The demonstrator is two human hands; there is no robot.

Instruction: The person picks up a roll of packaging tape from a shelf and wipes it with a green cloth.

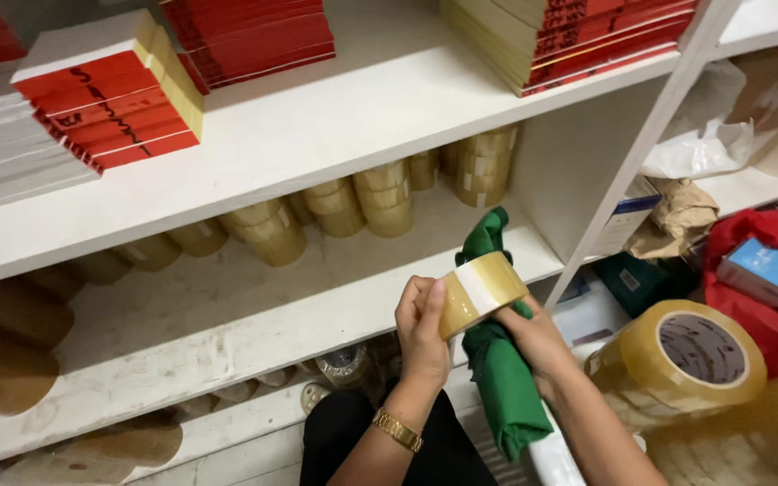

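White-painted shelving (pixel 335 135) fills the frame; tan tape rolls (pixel 380 198) sit mid-shelf. Centre-right: left hand (pixel 423 328) closed around a small roll of yellowish-clear packing tape (pixel 481 290), fingers curled on its rim. Right hand (pixel 538 337) wrapped around a soft folded green cloth (pixel 502 378). Judgement: roll light, rigid, slick-faced; best held across its edges.

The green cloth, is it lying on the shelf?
No, the green cloth is held in the right hand, beside the tape roll.
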